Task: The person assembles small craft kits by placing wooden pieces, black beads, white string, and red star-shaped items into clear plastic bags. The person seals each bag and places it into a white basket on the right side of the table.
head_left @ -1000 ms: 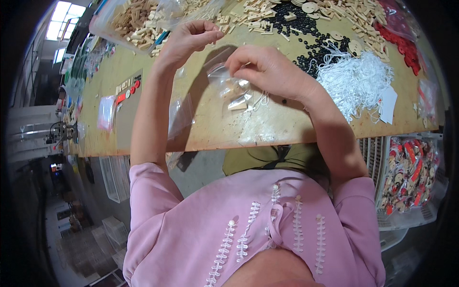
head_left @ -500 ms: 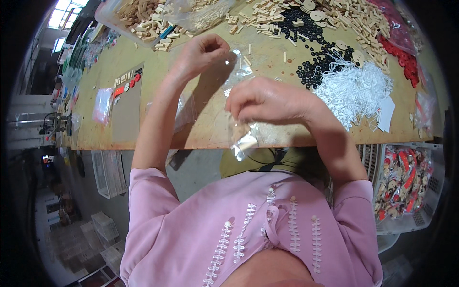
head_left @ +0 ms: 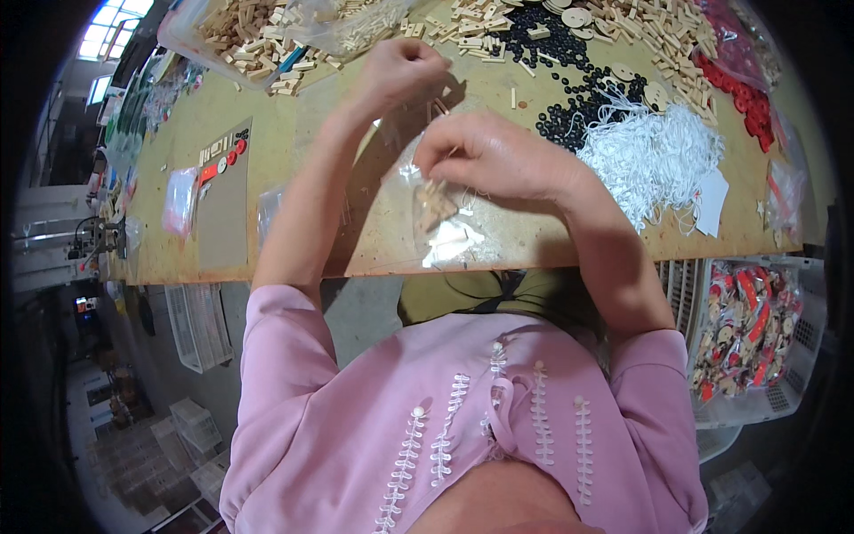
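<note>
My right hand pinches the top of a small clear plastic bag. Light wooden pieces show through its film, and its lower end is near the table's front edge. Farther out, my left hand is closed with the fingers curled in. Whatever it may hold is hidden. A few thin wooden sticks are on the table close to it. To the right of my right hand is a heap of white cords, with scattered black beads beside it.
Loose wooden blocks and red pieces cover the far right. A plastic tub of wooden pieces stands far left. Nearer is a brown card with sample parts. A crate of filled bags sits below the table, right.
My left hand has moved farther out and slightly right. My right hand has shifted a little away from me, and the bag's lower end has come up from over the table edge.
</note>
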Demonstrator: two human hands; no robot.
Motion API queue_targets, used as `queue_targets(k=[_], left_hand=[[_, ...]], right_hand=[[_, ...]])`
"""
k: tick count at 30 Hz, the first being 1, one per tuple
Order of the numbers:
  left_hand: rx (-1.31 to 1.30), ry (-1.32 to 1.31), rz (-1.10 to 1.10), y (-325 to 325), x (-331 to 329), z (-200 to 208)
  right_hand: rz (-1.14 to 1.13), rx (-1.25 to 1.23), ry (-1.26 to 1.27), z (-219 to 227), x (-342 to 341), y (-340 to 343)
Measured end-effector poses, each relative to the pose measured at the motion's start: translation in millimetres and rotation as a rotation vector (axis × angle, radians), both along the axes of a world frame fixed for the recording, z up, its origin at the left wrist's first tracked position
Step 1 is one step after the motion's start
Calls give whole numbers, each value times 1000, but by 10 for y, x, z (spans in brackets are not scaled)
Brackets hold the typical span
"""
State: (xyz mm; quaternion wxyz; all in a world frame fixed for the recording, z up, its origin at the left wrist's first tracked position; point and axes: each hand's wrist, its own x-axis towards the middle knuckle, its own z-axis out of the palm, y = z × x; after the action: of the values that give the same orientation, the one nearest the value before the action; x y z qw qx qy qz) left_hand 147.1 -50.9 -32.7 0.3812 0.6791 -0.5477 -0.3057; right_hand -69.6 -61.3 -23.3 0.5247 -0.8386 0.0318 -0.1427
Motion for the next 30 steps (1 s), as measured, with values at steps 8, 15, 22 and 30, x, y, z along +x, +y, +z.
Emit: queue_targets(k=[8,15,22,30], left_hand=[[15,99,-153,933,-79,449],[-228,411,25,1192,157,333],[-189,414,8,1367,143,266],[-43,217,-163,797,-125,195]], right_hand=[[-87,75,60,80,-43,-120],[-112,12,-145,17,18,-112],[-39,-177,-258,655,-336,419],[-150,-246,-234,462,-1087,580]])
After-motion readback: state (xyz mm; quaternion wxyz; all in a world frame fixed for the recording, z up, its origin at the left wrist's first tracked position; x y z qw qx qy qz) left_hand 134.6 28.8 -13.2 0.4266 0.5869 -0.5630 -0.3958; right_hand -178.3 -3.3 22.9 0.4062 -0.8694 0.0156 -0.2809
